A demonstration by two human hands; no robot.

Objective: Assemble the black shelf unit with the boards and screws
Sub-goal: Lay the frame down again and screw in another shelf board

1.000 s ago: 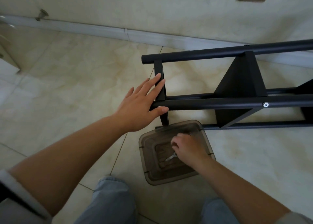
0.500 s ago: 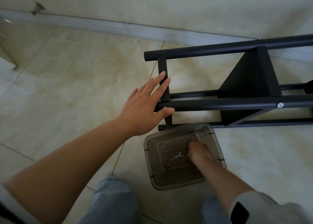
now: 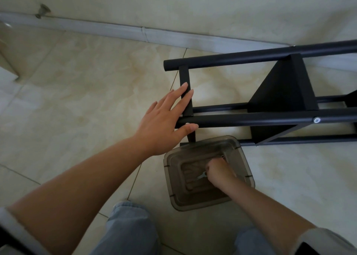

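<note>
Black metal tubing is making up the shelf unit (image 3: 270, 117) that is lying on its side on the pale tiled floor (image 3: 77, 81), near the white skirting board (image 3: 116, 30). Four long round tubes are showing, with one flat black board (image 3: 280, 92) standing between them and one silver screw head (image 3: 316, 120) sitting in the nearest tube. One left hand (image 3: 164, 119) is resting spread, fingers straight, on the frame's end crossbar. One right hand (image 3: 219, 172) is curling its fingers down inside one smoky translucent plastic tray (image 3: 173, 177) just beside the frame, where one small silver wrench (image 3: 201, 176) is lying; I cannot tell what it is pinching.
</note>
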